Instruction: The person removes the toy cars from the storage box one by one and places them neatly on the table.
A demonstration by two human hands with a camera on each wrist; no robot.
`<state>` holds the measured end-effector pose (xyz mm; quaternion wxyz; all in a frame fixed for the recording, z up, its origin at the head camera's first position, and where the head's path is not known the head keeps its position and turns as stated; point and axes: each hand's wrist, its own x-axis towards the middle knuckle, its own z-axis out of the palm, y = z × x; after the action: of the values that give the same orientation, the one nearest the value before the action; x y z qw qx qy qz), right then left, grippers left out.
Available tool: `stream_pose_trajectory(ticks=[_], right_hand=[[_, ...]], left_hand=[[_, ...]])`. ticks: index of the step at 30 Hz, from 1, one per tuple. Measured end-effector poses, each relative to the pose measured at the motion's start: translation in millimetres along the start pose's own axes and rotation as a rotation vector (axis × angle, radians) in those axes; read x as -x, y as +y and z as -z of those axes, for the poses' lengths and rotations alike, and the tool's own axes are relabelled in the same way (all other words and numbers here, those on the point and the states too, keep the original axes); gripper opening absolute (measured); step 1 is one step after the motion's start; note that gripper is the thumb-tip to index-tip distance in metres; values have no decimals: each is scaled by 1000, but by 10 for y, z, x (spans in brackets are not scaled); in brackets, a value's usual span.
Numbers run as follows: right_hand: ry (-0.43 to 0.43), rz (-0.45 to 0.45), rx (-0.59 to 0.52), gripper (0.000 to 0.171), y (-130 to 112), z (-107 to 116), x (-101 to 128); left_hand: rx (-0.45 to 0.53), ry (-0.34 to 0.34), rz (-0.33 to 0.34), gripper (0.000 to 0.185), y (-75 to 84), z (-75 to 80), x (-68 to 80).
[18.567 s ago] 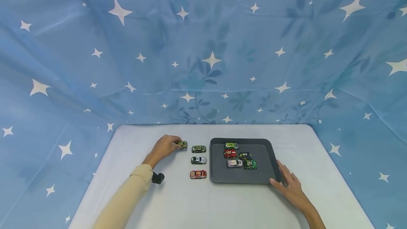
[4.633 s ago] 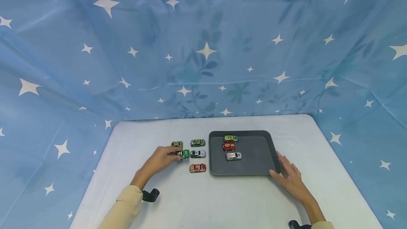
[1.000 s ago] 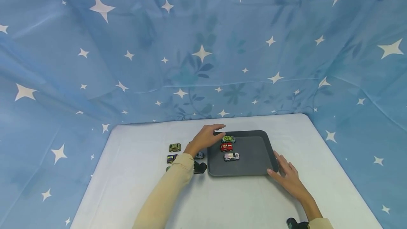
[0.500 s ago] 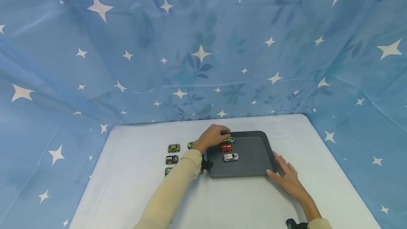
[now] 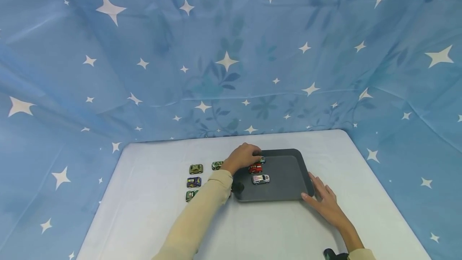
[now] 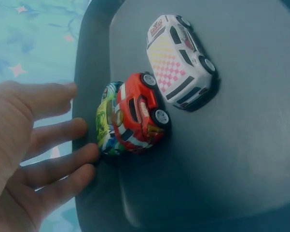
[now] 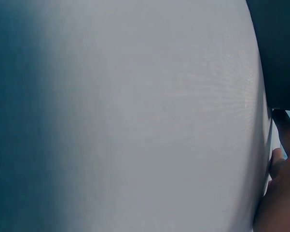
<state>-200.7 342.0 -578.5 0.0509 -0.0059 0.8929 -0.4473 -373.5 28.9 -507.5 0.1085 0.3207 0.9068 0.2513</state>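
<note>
My left hand (image 5: 243,156) reaches over the left rim of the grey tray (image 5: 285,193). In the left wrist view, its spread fingers and thumb are right beside a green-yellow toy car (image 6: 104,121), with nothing gripped between them. Against that car sits a red toy car (image 6: 137,111), and a white toy car with pink checks (image 6: 178,63) lies near it in the tray. My right hand (image 5: 326,204) rests with relaxed fingers and thumb at the tray's near right corner; in the right wrist view only part of this hand (image 7: 284,179) shows at the edge.
Left of the tray, on the white table (image 5: 151,196), stand an olive toy car (image 5: 196,169), a blue-yellow one (image 5: 193,182), a green one (image 5: 191,196) and a camouflage one (image 5: 217,165). My left sleeve (image 5: 196,216) hides other cars. A blue starry curtain (image 5: 231,91) surrounds the table.
Two cars, blue-yellow and green, have gone from the tray to the table's left group since the oldest frame. My left hand then moved right to the green-yellow car; my right hand stayed at the tray.
</note>
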Motion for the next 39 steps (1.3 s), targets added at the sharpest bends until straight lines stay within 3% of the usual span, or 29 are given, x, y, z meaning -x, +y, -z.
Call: stream_pose_trajectory(ticks=[8, 18, 24, 31, 39], right_hand=[[-1, 1, -4, 90, -21, 10, 0], [11, 16, -13, 90, -20, 29, -13], [15, 14, -12, 90, -17, 24, -10], [15, 10, -5, 90, -10, 13, -18], [5, -4, 2, 91, 1, -10, -9]], left_hand=[[-91, -4, 53, 28, -7, -101, -43], [-256, 53, 114, 8, 116, -181, -99], [-327, 87, 143, 10, 184, -226, -123], [-324, 99, 166, 13, 185, -250, -121], [-228, 134, 124, 11, 75, -287, -64]])
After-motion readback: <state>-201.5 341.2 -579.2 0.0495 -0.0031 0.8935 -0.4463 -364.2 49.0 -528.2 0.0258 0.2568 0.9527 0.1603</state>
